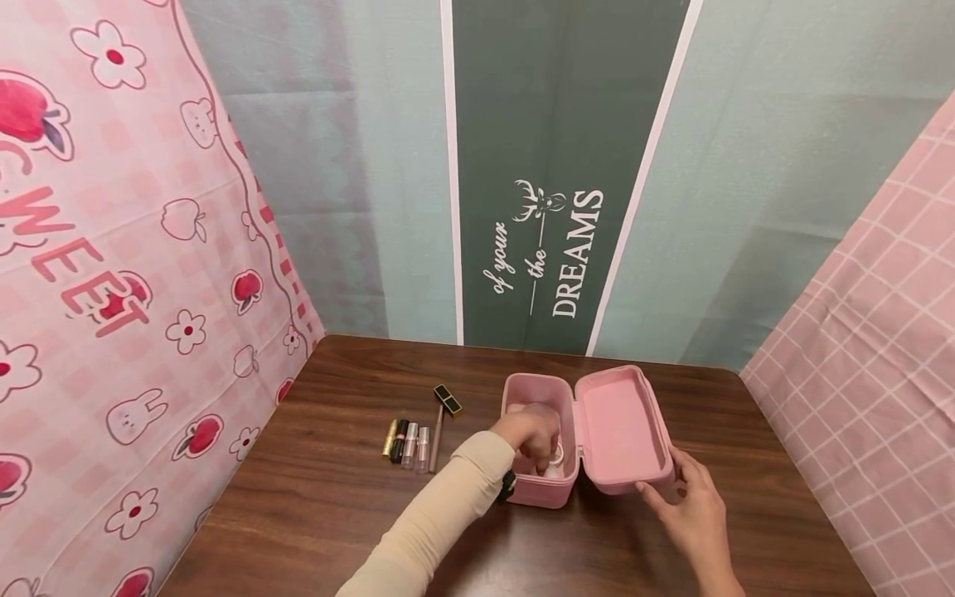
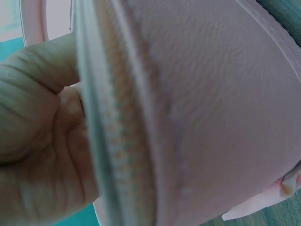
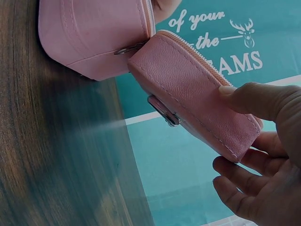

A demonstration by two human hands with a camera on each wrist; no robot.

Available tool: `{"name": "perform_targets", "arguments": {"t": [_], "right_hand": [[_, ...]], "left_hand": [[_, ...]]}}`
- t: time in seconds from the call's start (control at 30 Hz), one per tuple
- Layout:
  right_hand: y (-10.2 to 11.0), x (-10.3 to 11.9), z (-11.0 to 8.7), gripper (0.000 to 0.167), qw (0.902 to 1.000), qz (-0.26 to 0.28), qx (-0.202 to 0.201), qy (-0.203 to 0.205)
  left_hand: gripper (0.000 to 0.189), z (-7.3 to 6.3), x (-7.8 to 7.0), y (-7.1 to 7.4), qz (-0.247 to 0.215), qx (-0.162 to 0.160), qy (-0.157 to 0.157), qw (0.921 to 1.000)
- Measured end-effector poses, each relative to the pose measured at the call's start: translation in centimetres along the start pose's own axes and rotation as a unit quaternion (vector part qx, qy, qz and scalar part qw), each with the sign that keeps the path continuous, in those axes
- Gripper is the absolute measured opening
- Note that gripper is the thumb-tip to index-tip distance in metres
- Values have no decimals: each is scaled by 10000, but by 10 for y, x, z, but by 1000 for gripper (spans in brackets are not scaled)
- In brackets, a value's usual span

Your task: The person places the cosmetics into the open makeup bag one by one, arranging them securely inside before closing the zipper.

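Observation:
A pink zippered cosmetic case (image 1: 540, 495) stands on the wooden table with its lid (image 1: 625, 427) swung out to the right. My left hand (image 1: 531, 431) reaches down inside the case, fingers pointing to the bottom, close to a white item (image 1: 554, 471). In the left wrist view the case's wall and zipper (image 2: 127, 117) hide those fingertips, so I cannot tell whether they grip anything. With my right hand (image 1: 697, 506) I hold the lid by its near right corner. The right wrist view shows the thumb (image 3: 249, 99) on the lid's side and the fingers under its edge.
Left of the case lie a gold tube (image 1: 390, 438), a black tube (image 1: 399, 441), two clear-ended tubes (image 1: 416, 448), a slim brown stick (image 1: 436, 439) and a black, gold-edged piece (image 1: 448, 400). A printed curtain (image 1: 358, 249) hangs behind the wooden table (image 1: 298, 497).

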State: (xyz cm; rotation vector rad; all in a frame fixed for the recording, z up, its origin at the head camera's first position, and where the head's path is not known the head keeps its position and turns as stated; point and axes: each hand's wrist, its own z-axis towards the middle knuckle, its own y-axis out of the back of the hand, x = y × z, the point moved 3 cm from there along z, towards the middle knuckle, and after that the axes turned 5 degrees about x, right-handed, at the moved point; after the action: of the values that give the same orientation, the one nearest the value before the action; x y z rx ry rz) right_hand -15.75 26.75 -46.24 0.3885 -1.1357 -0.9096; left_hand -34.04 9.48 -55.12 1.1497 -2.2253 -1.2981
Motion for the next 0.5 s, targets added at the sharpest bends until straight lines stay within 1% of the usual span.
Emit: {"name": "perform_targets", "arguments": {"t": [0.03, 0.07, 0.1, 0.17, 0.23, 0.3, 0.37, 0.4, 0.5], "right_hand": [[0, 0, 0, 67, 10000, -7, 3, 1], [0, 0, 0, 67, 10000, -8, 9, 5], [0, 1, 1, 67, 10000, -8, 25, 7], [0, 1, 1, 67, 10000, 0, 66, 2], [0, 2, 0, 68, 9999, -36, 117, 1], [1, 2, 0, 68, 9999, -65, 155, -23], [2, 2, 1, 68, 9998, -99, 177, -38], [2, 2, 1, 68, 9998, -100, 181, -45], [4, 3, 2, 68, 9998, -54, 193, -50]], "left_hand": [[21, 9, 3, -5, 42, -63, -10, 10000], [21, 9, 3, -5, 71, -78, 6, 9999], [20, 0, 1, -1, 9, -55, 23, 10000], [20, -22, -6, 8, -103, -163, 62, 9998], [20, -52, -14, 20, -368, -399, -28, 9985], [24, -83, -22, 32, -735, -608, -169, 9953], [23, -97, -24, 35, -1068, -865, -308, 9900], [21, -102, -24, 35, -1212, -962, -351, 9873], [18, -110, -23, 34, -1397, -1182, -396, 9823]]}}
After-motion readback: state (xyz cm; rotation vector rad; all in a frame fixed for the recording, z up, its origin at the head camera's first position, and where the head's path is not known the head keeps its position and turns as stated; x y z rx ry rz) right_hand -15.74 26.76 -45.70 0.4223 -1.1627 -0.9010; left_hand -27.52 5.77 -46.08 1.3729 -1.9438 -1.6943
